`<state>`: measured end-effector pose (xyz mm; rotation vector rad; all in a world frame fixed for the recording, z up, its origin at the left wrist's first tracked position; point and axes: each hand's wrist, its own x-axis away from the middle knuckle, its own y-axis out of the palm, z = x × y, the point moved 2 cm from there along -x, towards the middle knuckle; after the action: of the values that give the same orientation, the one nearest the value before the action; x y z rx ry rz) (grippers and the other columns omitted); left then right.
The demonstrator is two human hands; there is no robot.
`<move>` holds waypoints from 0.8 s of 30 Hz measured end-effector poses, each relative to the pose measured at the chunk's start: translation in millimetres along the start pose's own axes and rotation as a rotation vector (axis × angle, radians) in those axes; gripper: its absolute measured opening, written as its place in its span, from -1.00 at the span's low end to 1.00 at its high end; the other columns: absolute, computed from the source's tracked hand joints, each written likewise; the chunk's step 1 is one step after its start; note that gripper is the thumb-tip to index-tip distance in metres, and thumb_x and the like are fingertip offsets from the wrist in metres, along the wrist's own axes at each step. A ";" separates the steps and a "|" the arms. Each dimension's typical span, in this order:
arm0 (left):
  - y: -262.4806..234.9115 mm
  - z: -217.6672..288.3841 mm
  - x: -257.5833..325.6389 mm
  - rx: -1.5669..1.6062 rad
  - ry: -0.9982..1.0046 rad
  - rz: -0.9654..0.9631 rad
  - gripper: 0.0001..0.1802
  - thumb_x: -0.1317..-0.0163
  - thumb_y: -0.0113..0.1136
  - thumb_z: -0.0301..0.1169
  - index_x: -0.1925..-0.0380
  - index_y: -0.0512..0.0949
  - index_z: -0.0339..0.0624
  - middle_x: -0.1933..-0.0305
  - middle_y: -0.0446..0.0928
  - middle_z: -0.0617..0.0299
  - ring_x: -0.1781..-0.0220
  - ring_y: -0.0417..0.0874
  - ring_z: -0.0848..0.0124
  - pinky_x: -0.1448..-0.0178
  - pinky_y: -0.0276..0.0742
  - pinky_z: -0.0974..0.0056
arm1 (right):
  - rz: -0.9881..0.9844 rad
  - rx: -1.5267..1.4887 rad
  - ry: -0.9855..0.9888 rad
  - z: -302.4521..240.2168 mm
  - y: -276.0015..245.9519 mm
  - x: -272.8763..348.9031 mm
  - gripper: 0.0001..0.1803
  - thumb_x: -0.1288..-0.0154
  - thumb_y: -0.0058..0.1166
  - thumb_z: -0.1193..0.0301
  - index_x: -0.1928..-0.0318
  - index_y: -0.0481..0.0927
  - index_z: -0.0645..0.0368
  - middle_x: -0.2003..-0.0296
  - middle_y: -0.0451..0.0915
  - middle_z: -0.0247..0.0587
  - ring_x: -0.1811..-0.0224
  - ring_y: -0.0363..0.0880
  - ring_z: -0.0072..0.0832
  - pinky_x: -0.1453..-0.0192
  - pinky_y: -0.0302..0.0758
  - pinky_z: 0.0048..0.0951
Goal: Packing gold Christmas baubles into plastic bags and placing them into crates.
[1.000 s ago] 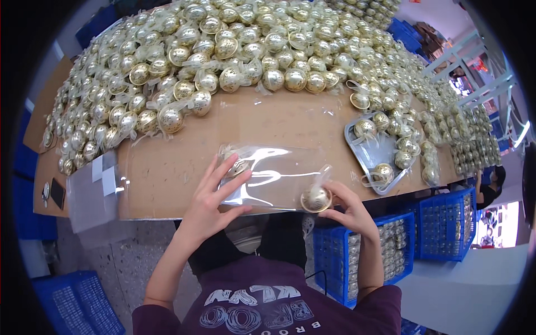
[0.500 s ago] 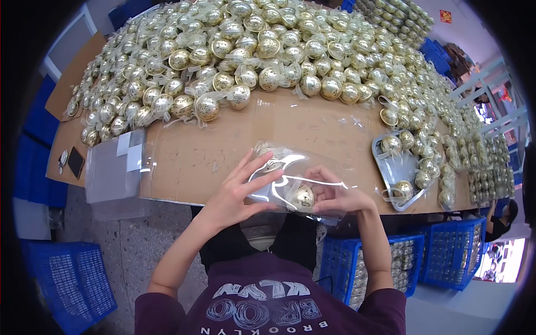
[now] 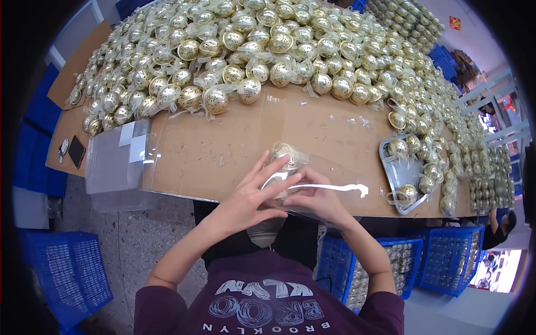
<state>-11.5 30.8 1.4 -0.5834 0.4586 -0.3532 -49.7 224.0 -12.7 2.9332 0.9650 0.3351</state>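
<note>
My left hand [image 3: 249,199] lies over the left part of a clear plastic bag [image 3: 354,191], fingers spread along it and thumb pressed in at the near side. Beneath its fingertips shows a gold ball ornament [image 3: 284,152] with a pale sheer ribbon, inside the bag. My right hand [image 3: 319,202] appears to be within the bag's right part, its fingers curled toward a second gold ball, which is mostly hidden by both hands and by glare. Bag and hands are above the table's near edge.
A large heap of gold ball ornaments [image 3: 245,47] covers the table's far side. To the right stands a metal tray [image 3: 393,167] with several balls. Flat clear plastic bags [image 3: 114,167] and a phone [image 3: 77,151] lie left. Blue crates [image 3: 72,273] stand on the floor.
My right hand has moved left, deeper toward my left hand, carrying the second ball with it. The bag's right part now lies flatter, and the ball is mostly covered.
</note>
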 end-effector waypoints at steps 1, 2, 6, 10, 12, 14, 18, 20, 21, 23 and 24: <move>1.8 3.2 -1.0 -0.003 0.007 0.007 -0.22 0.07 0.46 -0.32 -0.26 0.43 0.19 -0.50 0.08 0.14 -0.52 -0.01 -0.13 -0.46 0.15 -0.12 | 0.020 0.059 0.017 -0.8 2.4 -2.9 -0.59 -0.09 0.29 0.63 0.06 0.42 0.24 0.14 0.54 -0.24 0.08 0.59 -0.57 0.10 0.59 -0.57; 3.9 2.4 -0.5 -0.002 0.019 0.011 -0.20 0.09 0.47 -0.35 -0.26 0.43 0.19 -0.50 0.08 0.13 -0.51 -0.01 -0.15 -0.45 0.15 -0.13 | 0.037 -0.057 0.050 1.6 3.6 -3.4 -0.66 -0.09 0.32 0.56 0.15 0.45 0.23 0.24 0.59 -0.30 0.08 0.58 -0.59 0.09 0.55 -0.54; 1.5 6.2 -0.4 -0.057 0.005 -0.022 -0.20 0.11 0.49 -0.37 -0.25 0.45 0.17 -0.49 0.10 0.12 -0.51 -0.01 -0.14 -0.46 0.16 -0.11 | -0.030 0.044 -0.079 -5.3 -2.7 3.4 -0.70 -0.14 0.32 0.45 0.13 0.54 0.22 0.27 0.63 -0.34 0.11 0.55 -0.59 0.04 0.50 -0.47; -0.7 3.8 7.9 -0.080 -0.070 -0.023 -0.20 0.11 0.49 -0.36 -0.24 0.45 0.16 -0.49 0.10 0.12 -0.51 0.00 -0.13 -0.46 0.15 -0.10 | -0.406 0.457 0.097 -34.0 -78.0 34.7 -0.73 -0.22 0.28 0.35 0.10 0.68 0.20 0.27 0.68 -0.33 0.21 0.58 -0.64 0.09 0.51 -0.53; -0.9 6.5 6.5 -0.057 -0.071 -0.022 -0.18 0.10 0.49 -0.36 -0.27 0.42 0.14 -0.49 0.09 0.11 -0.51 0.00 -0.13 -0.47 0.14 -0.09 | 0.000 0.685 0.209 -46.8 -115.1 48.8 -0.78 -0.22 0.19 0.42 0.15 0.67 0.26 0.37 0.67 -0.33 0.29 0.58 -0.63 0.21 0.52 -0.53; -0.6 3.5 4.5 -0.044 0.015 -0.014 -0.04 0.06 0.47 -0.33 -0.39 0.20 0.01 -0.51 0.05 0.08 -0.53 -0.01 -0.06 -0.49 0.09 -0.02 | 0.143 0.852 -0.059 -53.5 -124.3 66.3 -0.83 -0.11 0.22 0.50 0.26 0.66 0.30 0.43 0.64 -0.32 0.38 0.57 -0.58 0.26 0.50 -0.52; 1.0 -6.4 4.9 0.136 -0.034 0.036 0.11 0.03 0.47 -0.31 -0.45 -0.03 -0.17 -0.51 0.04 0.04 -0.55 -0.02 0.05 -0.52 0.01 0.05 | -0.072 0.514 -0.090 -43.7 -85.6 74.6 -0.86 -0.21 0.18 0.48 0.25 0.70 0.26 0.57 0.59 -0.35 0.56 0.46 -0.63 0.43 0.41 -0.52; -1.0 -7.0 10.6 0.085 -0.053 0.046 0.10 0.03 0.47 -0.31 -0.45 -0.03 -0.16 -0.51 0.04 0.02 -0.55 -0.02 0.05 -0.52 0.01 0.06 | 0.252 0.739 0.164 -35.8 -89.1 79.1 -0.78 -0.27 0.12 0.49 0.09 0.68 0.24 0.56 0.63 -0.34 0.62 0.46 -0.69 0.51 0.38 -0.59; 0.0 -6.0 9.7 0.054 -0.041 0.037 0.10 0.02 0.46 -0.30 -0.45 -0.02 -0.16 -0.51 0.04 0.00 -0.55 -0.02 0.04 -0.52 0.01 0.06 | 0.355 0.792 0.184 -36.8 -80.2 88.5 -0.74 -0.28 0.09 0.50 0.03 0.65 0.27 0.55 0.65 -0.35 0.66 0.43 -0.76 0.57 0.35 -0.66; 1.2 -10.0 10.1 0.056 -0.063 0.037 0.10 0.02 0.46 -0.29 -0.45 -0.03 -0.15 -0.51 0.04 -0.01 -0.55 -0.02 0.04 -0.52 0.01 0.06 | 0.309 0.762 0.247 -52.2 -57.6 103.2 -0.65 -0.29 0.08 0.49 -0.08 0.57 0.31 0.37 0.70 -0.24 0.55 0.55 -0.67 0.40 0.49 -0.61; -1.2 -10.0 9.4 0.100 -0.068 0.027 0.10 0.01 0.46 -0.27 -0.45 -0.03 -0.15 -0.51 0.04 0.02 -0.55 -0.01 0.04 -0.52 0.02 0.05 | 0.307 0.759 0.249 -45.2 -60.3 103.9 -0.65 -0.29 0.08 0.49 -0.08 0.57 0.31 0.37 0.70 -0.24 0.55 0.55 -0.67 0.40 0.49 -0.61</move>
<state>-8.8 21.2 -8.2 -0.4900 0.3809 -0.3276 -13.2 332.4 45.4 3.8283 0.7843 0.4276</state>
